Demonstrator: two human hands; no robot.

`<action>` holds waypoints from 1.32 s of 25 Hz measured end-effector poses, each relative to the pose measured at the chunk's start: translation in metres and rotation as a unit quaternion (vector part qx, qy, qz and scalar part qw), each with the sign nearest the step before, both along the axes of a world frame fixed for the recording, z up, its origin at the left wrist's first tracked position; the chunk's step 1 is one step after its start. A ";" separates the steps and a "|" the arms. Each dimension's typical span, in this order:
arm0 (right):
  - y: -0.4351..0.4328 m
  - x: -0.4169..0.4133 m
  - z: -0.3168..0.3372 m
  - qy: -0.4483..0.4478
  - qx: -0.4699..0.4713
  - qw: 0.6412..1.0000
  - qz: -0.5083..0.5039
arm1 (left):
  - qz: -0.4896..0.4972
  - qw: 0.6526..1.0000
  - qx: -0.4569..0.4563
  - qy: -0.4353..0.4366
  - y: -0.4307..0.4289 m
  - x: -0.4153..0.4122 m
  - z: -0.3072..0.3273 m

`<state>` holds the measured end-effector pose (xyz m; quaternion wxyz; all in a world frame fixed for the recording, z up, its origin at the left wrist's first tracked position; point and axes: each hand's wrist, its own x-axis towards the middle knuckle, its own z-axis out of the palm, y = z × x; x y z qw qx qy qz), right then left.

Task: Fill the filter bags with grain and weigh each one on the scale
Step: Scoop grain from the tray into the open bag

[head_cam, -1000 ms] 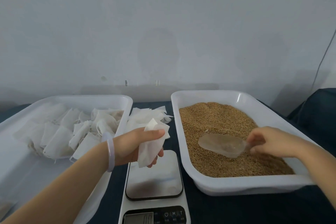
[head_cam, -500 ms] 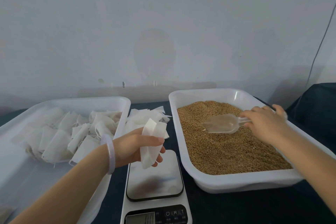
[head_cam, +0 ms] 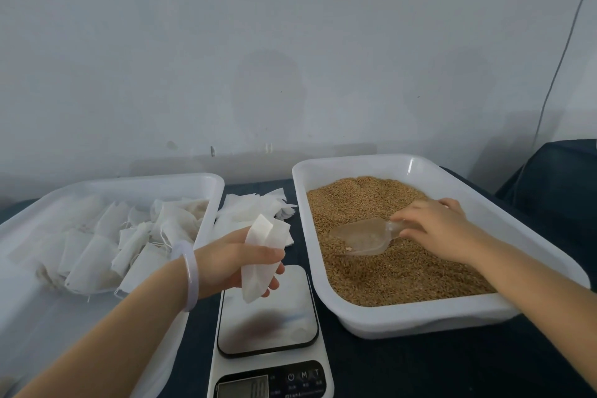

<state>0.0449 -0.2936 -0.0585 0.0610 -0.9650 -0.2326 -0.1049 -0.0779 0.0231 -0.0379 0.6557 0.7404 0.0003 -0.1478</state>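
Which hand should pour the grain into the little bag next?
The right hand: it holds the clear scoop in the grain, while the left hand grips the filter bag.

Small hand-packing workstation, domestic or small-workshop grade. Evidence: bare, marked white wall (head_cam: 290, 42); table under dark blue cloth (head_cam: 420, 365); right tray (head_cam: 387, 160) of loose grain (head_cam: 371, 203); left tray (head_cam: 129, 178) of filter bags (head_cam: 97, 252); digital kitchen scale (head_cam: 268, 317) between them.
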 end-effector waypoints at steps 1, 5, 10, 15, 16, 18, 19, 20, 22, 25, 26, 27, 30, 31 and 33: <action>0.001 -0.001 0.000 0.002 -0.001 1.000 0.006 | 0.001 1.000 0.001 -0.001 0.000 0.000 0.000; -0.007 -0.002 0.001 -0.017 0.002 1.000 0.002 | 0.005 1.000 0.005 0.001 0.001 0.000 -0.001; -0.016 -0.004 0.008 -0.025 -0.017 1.000 -0.003 | 0.022 1.000 -0.009 0.006 0.001 -0.001 0.002; -0.027 -0.005 0.018 -0.039 -0.063 0.997 -0.014 | 0.034 0.999 -0.014 -0.024 -0.002 -0.002 0.019; -0.030 -0.005 0.021 -0.046 -0.082 0.995 -0.017 | 0.024 0.999 -0.007 -0.036 -0.005 -0.001 0.024; -0.032 -0.003 0.025 -0.059 -0.112 0.992 -0.020 | 0.003 0.999 -0.004 -0.054 -0.018 0.001 0.031; -0.030 -0.004 0.025 -0.065 -0.118 0.991 -0.016 | -0.005 0.998 -0.005 -0.059 -0.025 0.003 0.034; -0.025 -0.005 0.023 -0.070 -0.120 0.990 -0.007 | -0.012 0.998 -0.007 -0.062 -0.033 0.005 0.037; -0.009 -0.008 0.014 -0.068 -0.118 0.991 0.016 | -0.022 0.997 -0.005 -0.069 -0.046 0.010 0.038; 0.005 -0.009 0.004 -0.004 -0.066 0.998 0.024 | -0.007 0.998 0.006 -0.064 -0.052 0.013 0.036; 0.002 -0.008 0.004 0.035 -0.033 0.999 0.019 | -0.004 0.998 0.005 -0.064 -0.051 0.013 0.034; -0.005 -0.006 0.004 0.084 0.005 0.996 0.016 | 0.000 0.998 0.004 -0.066 -0.048 0.013 0.033; -0.027 -0.006 0.008 0.219 0.089 0.971 0.027 | 0.013 0.996 0.017 -0.082 -0.042 0.012 0.031; -0.034 -0.007 0.009 0.228 0.104 0.968 0.030 | 0.015 0.996 0.019 -0.085 -0.042 0.012 0.031; -0.044 -0.012 0.011 0.223 0.146 0.963 0.032 | 0.029 0.995 0.028 -0.086 -0.047 0.012 0.028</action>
